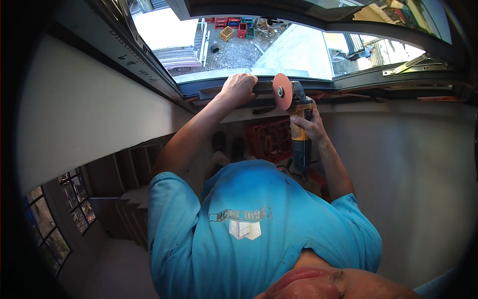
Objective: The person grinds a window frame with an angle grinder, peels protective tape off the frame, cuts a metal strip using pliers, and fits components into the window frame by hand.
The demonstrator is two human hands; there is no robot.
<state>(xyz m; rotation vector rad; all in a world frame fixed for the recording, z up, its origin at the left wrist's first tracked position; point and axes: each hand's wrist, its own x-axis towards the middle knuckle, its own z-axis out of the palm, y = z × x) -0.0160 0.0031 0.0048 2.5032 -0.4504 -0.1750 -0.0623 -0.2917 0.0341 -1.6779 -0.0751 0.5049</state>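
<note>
My right hand (pixel 312 125) grips the yellow-and-black body of an angle grinder (pixel 299 132), held upright with its head at the top. A flat reddish disc (pixel 282 91) is fitted to it, facing left, close to the window sill. My left hand (pixel 239 88) is closed at the window's lower frame, to the left of the disc. Its fingers curl over a dark metal strip (pixel 209 93) that lies along the frame and shows on both sides of the hand. The fingertips are partly hidden. Disc and left hand are apart.
Beyond the dark window frame (pixel 358 82) lies a yard with stacked crates (pixel 242 30) and pale sheets (pixel 172 35). A metal window stay (pixel 408 67) sits at the right. Below me are a red crate (pixel 256 142) and my dark shoes (pixel 238 148). Stairs (pixel 132 169) descend at left.
</note>
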